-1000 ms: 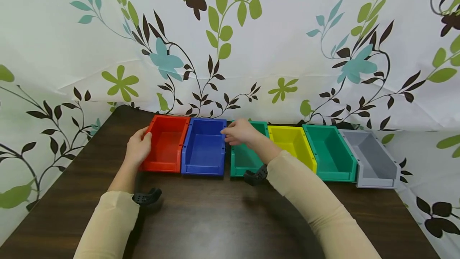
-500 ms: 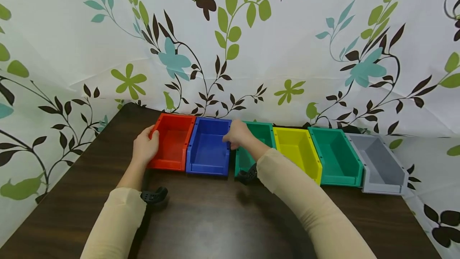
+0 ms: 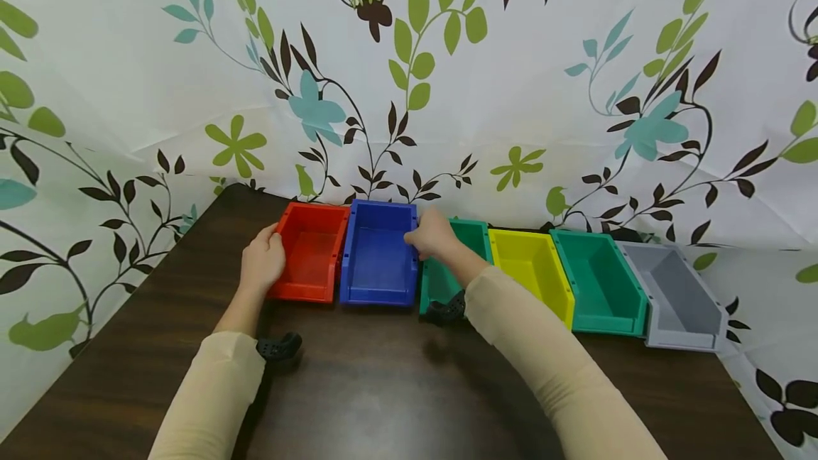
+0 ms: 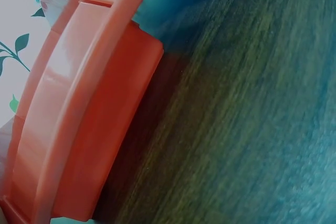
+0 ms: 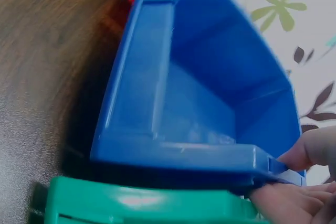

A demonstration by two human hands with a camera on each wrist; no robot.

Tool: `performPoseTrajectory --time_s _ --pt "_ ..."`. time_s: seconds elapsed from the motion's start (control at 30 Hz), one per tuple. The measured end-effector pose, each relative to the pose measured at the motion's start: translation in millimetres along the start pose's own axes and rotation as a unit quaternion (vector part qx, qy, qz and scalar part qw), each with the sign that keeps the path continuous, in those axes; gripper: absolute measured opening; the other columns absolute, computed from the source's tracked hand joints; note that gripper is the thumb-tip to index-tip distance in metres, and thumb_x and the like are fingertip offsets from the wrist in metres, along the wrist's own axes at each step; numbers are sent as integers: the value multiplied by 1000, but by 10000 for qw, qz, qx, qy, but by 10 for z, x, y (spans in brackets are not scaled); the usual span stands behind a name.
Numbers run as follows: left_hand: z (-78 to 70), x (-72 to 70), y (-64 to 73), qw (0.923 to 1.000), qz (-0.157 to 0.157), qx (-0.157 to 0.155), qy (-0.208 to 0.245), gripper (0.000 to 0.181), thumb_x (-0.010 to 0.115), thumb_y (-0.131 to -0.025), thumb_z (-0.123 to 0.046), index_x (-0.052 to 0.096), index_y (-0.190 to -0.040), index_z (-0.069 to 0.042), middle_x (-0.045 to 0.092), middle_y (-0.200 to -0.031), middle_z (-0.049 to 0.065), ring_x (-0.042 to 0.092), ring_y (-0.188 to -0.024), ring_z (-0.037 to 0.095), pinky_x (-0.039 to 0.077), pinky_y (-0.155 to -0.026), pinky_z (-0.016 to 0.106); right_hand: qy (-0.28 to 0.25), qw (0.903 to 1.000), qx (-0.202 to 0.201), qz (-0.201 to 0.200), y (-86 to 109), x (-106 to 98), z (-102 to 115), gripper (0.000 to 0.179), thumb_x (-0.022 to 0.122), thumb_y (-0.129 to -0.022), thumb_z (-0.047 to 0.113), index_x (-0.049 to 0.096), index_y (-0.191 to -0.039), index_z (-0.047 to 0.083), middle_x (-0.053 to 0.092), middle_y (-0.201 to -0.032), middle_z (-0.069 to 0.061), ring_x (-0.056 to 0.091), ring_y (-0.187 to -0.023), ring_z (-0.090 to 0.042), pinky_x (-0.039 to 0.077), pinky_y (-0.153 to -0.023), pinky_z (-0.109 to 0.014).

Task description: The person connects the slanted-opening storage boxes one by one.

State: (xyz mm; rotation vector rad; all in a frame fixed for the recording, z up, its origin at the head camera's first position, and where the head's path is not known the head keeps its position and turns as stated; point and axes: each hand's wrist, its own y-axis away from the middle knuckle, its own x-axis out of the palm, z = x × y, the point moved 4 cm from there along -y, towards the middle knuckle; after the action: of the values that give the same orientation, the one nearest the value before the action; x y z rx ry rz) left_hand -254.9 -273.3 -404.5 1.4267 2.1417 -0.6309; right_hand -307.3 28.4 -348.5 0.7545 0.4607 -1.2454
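Observation:
A row of colored plastic storage bins stands along the back of the dark wooden table. My left hand (image 3: 262, 261) grips the left rim of the red bin (image 3: 312, 247) at the row's left end. Beside it my right hand (image 3: 436, 234) pinches the right rim of the blue bin (image 3: 382, 261) near its back corner. The right wrist view has the thumb and fingers around that rim, with the blue bin (image 5: 202, 103) standing above the green bin's edge (image 5: 142, 198). In the left wrist view the red bin (image 4: 105, 114) looks tilted, and the left hand is mostly out of frame.
Right of the blue bin stand a green bin (image 3: 441, 281), partly behind my right arm, a yellow bin (image 3: 527, 265), another green bin (image 3: 597, 282) and a grey bin (image 3: 677, 297). A leaf-patterned white cloth (image 3: 511, 91) hangs behind the table (image 3: 358, 389).
The blue bin has risen slightly with my right hand, its front edge now higher against the green bin. The right fingers have closed over its rim. My left hand stays on the red bin.

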Motion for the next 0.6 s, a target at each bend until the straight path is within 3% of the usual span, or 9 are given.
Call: performPoseTrajectory --time_s 0.1,0.17,0.27,0.6 --pt "-2 11 3 10000 -25 16 21 52 22 -100 -26 42 -141 -3 46 -139 25 45 -123 44 34 -104 57 -660 9978 14 97 -6 -59 -69 8 59 -86 6 57 -89 -1 59 -76 -10 64 -59 -19 56 -53 -29" --pt "6 8 -1 10000 -46 22 11 52 22 -100 -26 42 -141 -3 46 -139 25 45 -123 44 34 -103 57 -1039 9944 62 207 -12 -81 -109 28 58 -86 5 57 -111 -6 66 -93 -17 69 -71 -24 58 -58 -32" --pt "16 5 -7 10000 -34 14 -4 52 21 -100 -27 41 -142 -3 46 -139 25 45 -123 44 34 -103 57 -1345 9899 148 421 -23 -95 -148 48 58 -86 5 46 -130 -9 64 -110 -24 70 -85 -30 58 -65 -34" --pt "42 18 -25 9999 -31 67 -68 52 20 -100 -27 41 -142 -3 46 -140 25 44 -125 44 33 -105 57 -1304 9892 344 569 -28 -83 -120 54 60 -87 5 42 -136 -7 64 -111 -25 70 -88 -31 58 -65 -33"
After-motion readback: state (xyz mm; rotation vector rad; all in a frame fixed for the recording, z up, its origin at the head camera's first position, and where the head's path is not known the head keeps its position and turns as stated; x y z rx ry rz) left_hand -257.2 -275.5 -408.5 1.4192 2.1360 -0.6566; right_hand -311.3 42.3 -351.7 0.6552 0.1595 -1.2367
